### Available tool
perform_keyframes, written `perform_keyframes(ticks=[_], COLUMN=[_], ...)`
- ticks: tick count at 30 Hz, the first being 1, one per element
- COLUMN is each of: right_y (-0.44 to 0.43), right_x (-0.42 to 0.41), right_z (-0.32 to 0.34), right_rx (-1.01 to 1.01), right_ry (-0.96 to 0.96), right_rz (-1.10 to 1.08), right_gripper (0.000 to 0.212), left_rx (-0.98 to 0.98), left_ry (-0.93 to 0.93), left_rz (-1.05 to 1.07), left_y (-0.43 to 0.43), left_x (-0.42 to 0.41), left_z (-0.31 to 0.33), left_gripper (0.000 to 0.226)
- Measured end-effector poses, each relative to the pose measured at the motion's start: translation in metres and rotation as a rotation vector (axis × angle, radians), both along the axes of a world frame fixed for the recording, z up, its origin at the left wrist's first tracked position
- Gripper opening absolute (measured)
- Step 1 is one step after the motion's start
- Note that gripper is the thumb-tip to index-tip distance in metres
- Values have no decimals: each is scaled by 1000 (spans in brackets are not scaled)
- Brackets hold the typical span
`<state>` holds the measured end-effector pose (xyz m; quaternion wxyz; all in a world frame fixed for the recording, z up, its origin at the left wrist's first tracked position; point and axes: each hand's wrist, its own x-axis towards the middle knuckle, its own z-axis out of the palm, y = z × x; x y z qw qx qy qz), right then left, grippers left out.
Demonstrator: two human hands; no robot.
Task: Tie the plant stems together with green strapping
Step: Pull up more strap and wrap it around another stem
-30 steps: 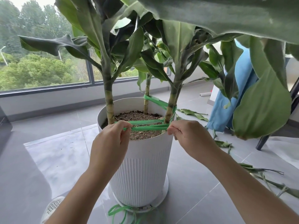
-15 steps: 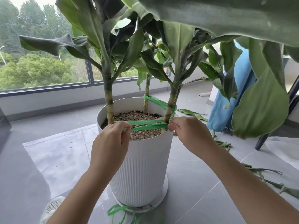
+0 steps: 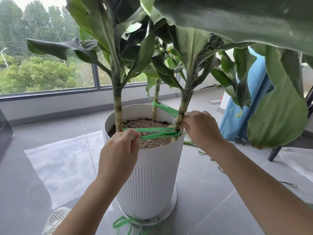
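Green strapping [image 3: 157,133] ends hidden (both fists [image 3: 118,150] closed), right-stem wrap obscured

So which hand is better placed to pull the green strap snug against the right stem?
Probably the left hand: it pinches the green strapping near the left stem. The right hand is at the right stem, better for bracing.

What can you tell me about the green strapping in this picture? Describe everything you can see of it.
The green strapping is a flat, narrow band, plastic by its look. Several strands run taut above the soil between the left stem and the right stem; another stretch links the right stem to the back stem. The left hand pinches one end; the right hand is at the right stem. A loose length lies on the floor by the white pot.
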<state>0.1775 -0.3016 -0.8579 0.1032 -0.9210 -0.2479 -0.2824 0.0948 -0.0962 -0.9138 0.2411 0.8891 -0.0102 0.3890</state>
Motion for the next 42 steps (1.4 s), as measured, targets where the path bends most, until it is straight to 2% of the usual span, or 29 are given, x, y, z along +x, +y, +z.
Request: perform_keyframes(ticks=[3,7,10,11,13,14,16,19,23,27,31,33,35,38,42], right_y=[2,3,5,6,8,8,8,10,10,6,5,4,2,1,0], right_x=[13,23,27,28,28,28,30,30,32,38,44,49,53,53,54], right_z=[-10,-24,-27,-28,-31,-33,-37,-39,-40,-42,-38,-36,-36,-36,-36], right_rx=[125,271,355,372,394,420,489,545,565,575,512,475,449,449,438], right_ry=[-34,-81,-74,-82,-89,-64,25,151,230,308,307,305,303,311,308], right_rz=[138,161,91,90,173,246,387,471,518,552,630,666,684,689,671], right_gripper=[16,14,33,31,13,11,23,35,42,56,52,50,57,62,55], left_rx=[-1,-81,-178,-204,-261,-298,-374,-468,-505,-635,-695,-684,-667,-650,-539], left_ry=[-1,22,-11,-21,-22,-19,-17,2,154,370,669,851,984,1064,1076], left_rz=[-22,-29,1,11,24,22,18,-27,-203,-458,-702,-805,-891,-970,-958], left_y=[1,10,22,27,34,37,44,57,67,65,60,51,41,31,27], left_x=[0,0,-3,-4,-5,-4,0,18,53,79,101,111,121,135,144], left_z=[1,3,5,6,8,9,16,29,47,59,60,63,67,68,66], left_gripper=[7,9,9,9,12,15,20,20,5,17,25,21,13,13,25])
